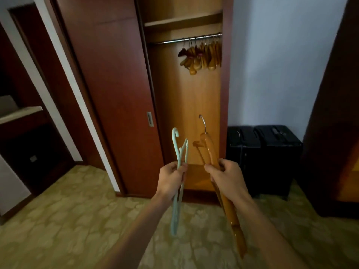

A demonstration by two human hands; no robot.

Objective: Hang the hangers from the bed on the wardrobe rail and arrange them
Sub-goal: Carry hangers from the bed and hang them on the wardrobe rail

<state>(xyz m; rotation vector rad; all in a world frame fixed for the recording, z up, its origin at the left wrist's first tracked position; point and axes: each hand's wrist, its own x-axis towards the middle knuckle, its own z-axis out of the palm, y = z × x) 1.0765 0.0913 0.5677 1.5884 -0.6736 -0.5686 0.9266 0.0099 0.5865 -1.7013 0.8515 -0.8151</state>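
Head view, facing an open wardrobe [186, 98]. The left hand [172, 180] holds a pale green plastic hanger [179, 158], its fingers [182, 172] curled round the thin frame just below the neck; the hook points up and the lower arm trails down past the wrist. The right hand [226, 176] grips a wooden hanger [208, 150] by its shoulder, fingers wrapped round it, metal hook uppermost, the other end extending down beside the forearm. Both hangers are held apart, in front of the wardrobe's lower half. On the wardrobe rail [174, 41], a cluster of wooden hangers [204, 55] hangs towards the right end. Two black suitcases [264, 152] stand beside the wardrobe on patterned carpet [68, 220].
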